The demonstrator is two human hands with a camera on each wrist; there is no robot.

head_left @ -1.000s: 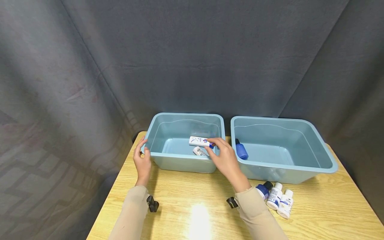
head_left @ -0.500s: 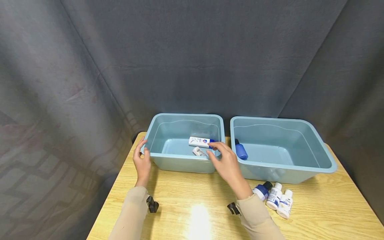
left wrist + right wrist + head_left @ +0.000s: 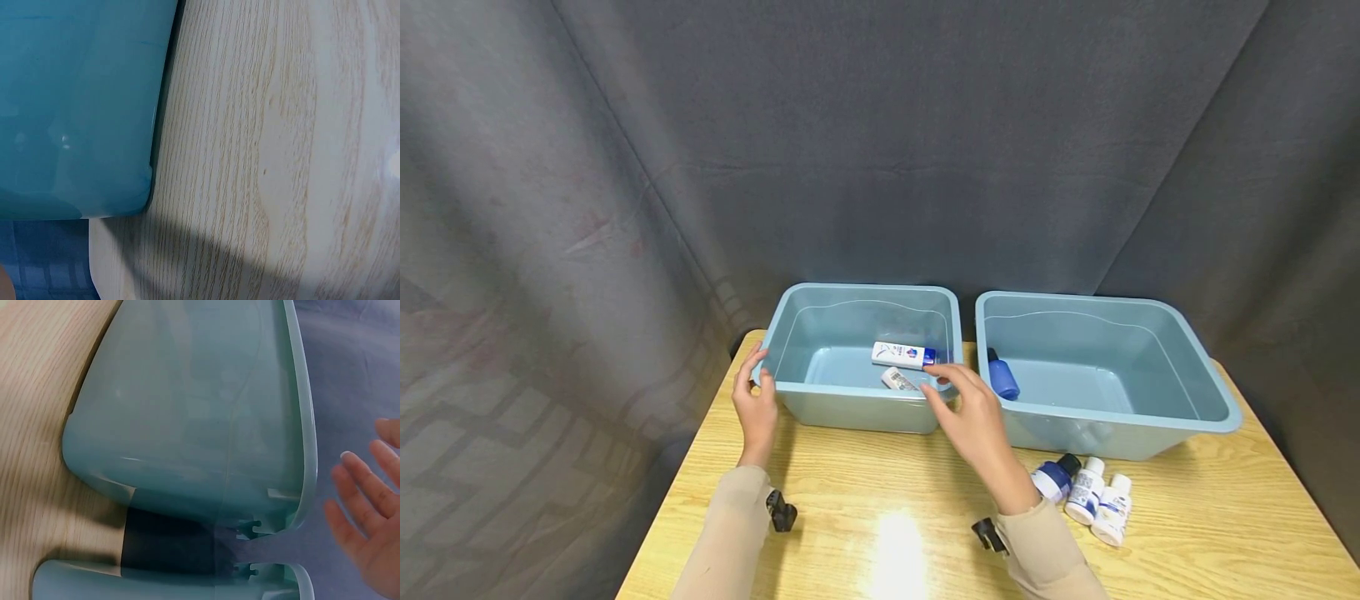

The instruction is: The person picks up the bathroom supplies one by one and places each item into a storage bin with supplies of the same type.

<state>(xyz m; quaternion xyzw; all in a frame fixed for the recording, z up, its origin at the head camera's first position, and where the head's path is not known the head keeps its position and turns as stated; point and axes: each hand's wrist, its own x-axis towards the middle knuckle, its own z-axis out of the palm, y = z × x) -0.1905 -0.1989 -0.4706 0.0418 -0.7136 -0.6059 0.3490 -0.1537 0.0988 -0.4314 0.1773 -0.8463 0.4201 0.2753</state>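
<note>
My left hand [image 3: 756, 408] holds the front left corner of the left blue-grey plastic bin [image 3: 850, 400], thumb and fingers about its rim. Inside that bin, a white bottle with a blue cap [image 3: 898, 355] lies on its side toward the right end. Just in front of it lies a smaller white bottle [image 3: 897, 378], partly hidden by the front wall. Over the bin's front right corner is my right hand [image 3: 973, 421], fingers loosely bent and nothing between them. The right wrist view shows the right hand [image 3: 375, 519] with spread fingers beside the bin's rim.
A second bin [image 3: 1112, 414] stands close on the right, with a blue bottle [image 3: 1002, 377] at its left end. On the wooden table [image 3: 850, 508] before it lie a dark blue bottle [image 3: 1054, 481] and two white bottles, one [image 3: 1086, 492] beside the other [image 3: 1112, 510].
My right hand has drawn back to the right and toward me, off the blue cap of the white bottle, which stays lying in the bin. The left hand has not moved.
</note>
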